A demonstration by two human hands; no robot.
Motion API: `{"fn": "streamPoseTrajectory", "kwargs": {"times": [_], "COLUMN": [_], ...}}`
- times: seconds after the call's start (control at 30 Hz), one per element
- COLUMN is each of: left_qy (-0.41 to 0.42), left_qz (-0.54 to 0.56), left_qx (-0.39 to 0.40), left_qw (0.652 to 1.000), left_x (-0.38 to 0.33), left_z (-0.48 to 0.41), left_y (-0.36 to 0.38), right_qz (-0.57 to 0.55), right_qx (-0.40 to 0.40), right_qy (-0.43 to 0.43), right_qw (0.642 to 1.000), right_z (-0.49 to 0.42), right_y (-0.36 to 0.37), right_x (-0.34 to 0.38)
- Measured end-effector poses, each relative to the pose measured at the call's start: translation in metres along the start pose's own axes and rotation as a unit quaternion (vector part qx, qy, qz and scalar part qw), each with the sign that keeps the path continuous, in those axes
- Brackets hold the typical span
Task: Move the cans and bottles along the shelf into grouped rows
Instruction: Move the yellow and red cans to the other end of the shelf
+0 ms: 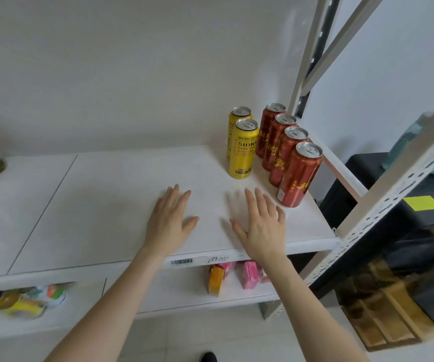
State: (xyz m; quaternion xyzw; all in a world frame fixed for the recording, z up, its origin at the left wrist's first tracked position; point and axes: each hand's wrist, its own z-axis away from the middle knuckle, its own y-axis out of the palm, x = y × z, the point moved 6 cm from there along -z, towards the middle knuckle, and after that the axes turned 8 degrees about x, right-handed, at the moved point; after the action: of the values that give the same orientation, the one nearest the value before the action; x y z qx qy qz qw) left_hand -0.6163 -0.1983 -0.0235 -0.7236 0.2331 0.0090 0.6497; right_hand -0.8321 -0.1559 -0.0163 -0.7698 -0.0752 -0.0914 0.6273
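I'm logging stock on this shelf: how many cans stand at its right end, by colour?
Red cans: 4, in one row along the right edge
Yellow cans: 2, one behind the other, left of the red row
Total: 6 cans

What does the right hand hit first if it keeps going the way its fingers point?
Probably the front yellow can: the right hand, open and empty, points up-shelf slightly left. Depth is unclear; the nearest red can sits just right of that line.
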Motion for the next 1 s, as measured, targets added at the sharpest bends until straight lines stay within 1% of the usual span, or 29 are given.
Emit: {"fn": "streamPoseTrajectory", "kwargs": {"times": [0.13,0.3,0.47,0.63,0.9,1.0], "left_qy": [0.004,0.005,-0.014,-0.021,-0.026,-0.034], "left_qz": [-0.053,-0.097,-0.134,-0.151,-0.185,-0.185], "left_qx": [-0.035,-0.061,-0.073,-0.082,-0.076,-0.080], "left_qw": [0.998,0.993,0.988,0.985,0.979,0.979], "left_x": [-0.004,0.001,0.022,0.062,0.152,0.182], "left_z": [0.048,0.097,0.129,0.155,0.188,0.198], "left_y": [-0.019,-0.041,-0.065,-0.094,-0.142,-0.153], "right_qz": [0.059,0.085,0.093,0.086,0.063,0.058], "right_qx": [0.025,0.016,0.014,-0.003,-0.050,-0.051], "right_qy": [-0.011,-0.006,-0.012,-0.005,-0.003,-0.002], "right_qw": [0.998,0.996,0.995,0.996,0.997,0.997], "right_z": [0.035,0.069,0.087,0.097,0.107,0.106], "right_y": [-0.014,-0.024,-0.027,-0.021,-0.007,0.000], "right_x": [0.014,0.036,0.076,0.130,0.237,0.272]}}
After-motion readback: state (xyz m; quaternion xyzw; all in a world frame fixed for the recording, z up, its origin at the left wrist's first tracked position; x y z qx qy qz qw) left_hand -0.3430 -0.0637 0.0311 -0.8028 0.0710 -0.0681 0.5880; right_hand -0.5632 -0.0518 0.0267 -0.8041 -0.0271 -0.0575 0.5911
